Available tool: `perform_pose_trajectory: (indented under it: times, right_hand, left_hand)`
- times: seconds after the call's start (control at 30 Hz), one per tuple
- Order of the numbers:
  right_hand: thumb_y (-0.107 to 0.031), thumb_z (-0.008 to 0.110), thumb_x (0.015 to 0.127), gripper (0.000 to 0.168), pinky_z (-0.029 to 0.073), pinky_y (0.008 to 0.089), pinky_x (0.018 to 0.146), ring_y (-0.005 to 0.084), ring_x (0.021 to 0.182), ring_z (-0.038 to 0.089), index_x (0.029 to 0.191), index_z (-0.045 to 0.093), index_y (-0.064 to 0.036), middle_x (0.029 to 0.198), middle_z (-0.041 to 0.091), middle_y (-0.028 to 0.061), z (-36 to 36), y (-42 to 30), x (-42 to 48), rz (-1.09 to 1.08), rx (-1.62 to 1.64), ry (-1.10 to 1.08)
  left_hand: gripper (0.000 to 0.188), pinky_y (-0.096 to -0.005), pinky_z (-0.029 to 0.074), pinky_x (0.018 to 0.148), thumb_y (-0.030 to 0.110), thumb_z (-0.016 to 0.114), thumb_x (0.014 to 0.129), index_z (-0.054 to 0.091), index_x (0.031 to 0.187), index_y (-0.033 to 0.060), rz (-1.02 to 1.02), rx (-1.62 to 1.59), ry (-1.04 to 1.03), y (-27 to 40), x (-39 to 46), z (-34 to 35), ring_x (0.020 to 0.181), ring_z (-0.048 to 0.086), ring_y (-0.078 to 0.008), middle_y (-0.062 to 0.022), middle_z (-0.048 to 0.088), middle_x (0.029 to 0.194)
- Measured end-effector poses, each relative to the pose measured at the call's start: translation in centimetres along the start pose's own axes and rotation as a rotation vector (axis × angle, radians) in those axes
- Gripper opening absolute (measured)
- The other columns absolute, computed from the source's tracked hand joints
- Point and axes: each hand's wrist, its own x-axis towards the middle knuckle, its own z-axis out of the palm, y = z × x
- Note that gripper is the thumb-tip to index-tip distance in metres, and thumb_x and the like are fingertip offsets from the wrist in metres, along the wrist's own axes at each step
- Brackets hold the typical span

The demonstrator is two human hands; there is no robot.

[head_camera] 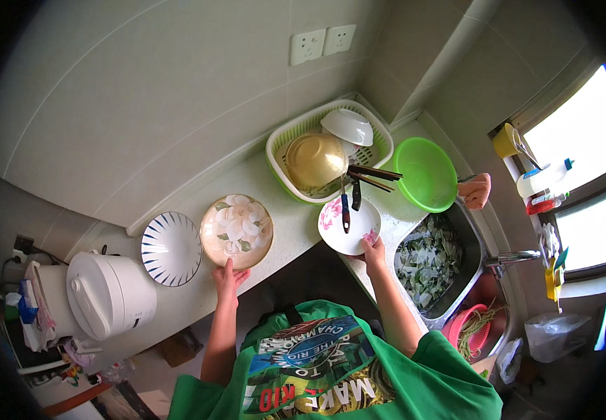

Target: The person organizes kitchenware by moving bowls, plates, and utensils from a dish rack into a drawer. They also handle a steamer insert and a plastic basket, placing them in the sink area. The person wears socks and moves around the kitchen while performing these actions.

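Note:
My left hand [227,286] is at the front rim of a beige plate with a large flower pattern [237,232], the thumb over its edge and the fingers beside and under it. In my right hand [373,256] is a white plate with pink flowers [342,241], gripped at its near right edge, beside the green-and-white drain basket [276,170]. A knife with a black handle [356,196] and a tool with a blue-and-brown handle [345,210] jut from the basket over this plate. Left of the beige plate lies a white plate with blue strokes [171,249].
The basket holds a gold-coloured bowl [316,160], a white bowl [347,127] and several chopsticks [374,172]. Right of it stands a green basin [429,176]. Cut leafy greens [429,262] fill the sink [458,296] below the faucet [510,258]. A white rice cooker [111,294] stands far left.

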Motion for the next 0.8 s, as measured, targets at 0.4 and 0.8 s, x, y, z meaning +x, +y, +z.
perform_pose_trajectory:
  times: [0.4,0.8]
  right_hand:
    - [-0.038,0.062,0.077,0.049,0.050,0.0367,0.065,0.0318,0.069,0.063,0.088,0.050,0.009,0.072,0.062,0.0212,-1.2,-0.3,2.2,-0.074,-0.703,0.215]
    - [-0.001,0.047,0.085,0.013,0.043,0.0234,0.043,0.0096,0.047,0.053,0.097,0.048,-0.003,0.057,0.054,0.0043,-4.4,-14.6,-2.7,-0.615,-0.250,0.186]
  left_hand:
    - [0.023,-0.0246,0.050,0.060,0.014,0.058,0.086,0.047,0.101,-0.0002,-0.068,0.359,-0.447,-0.3,-5.4,3.2,0.072,0.062,-0.0162,-0.0122,0.061,0.088]
    - [0.115,-0.0491,0.028,0.100,0.031,0.084,0.050,0.013,0.139,0.0156,1.083,1.161,-0.232,9.5,1.9,26.0,0.128,0.022,-0.0403,-0.0293,0.014,0.138]
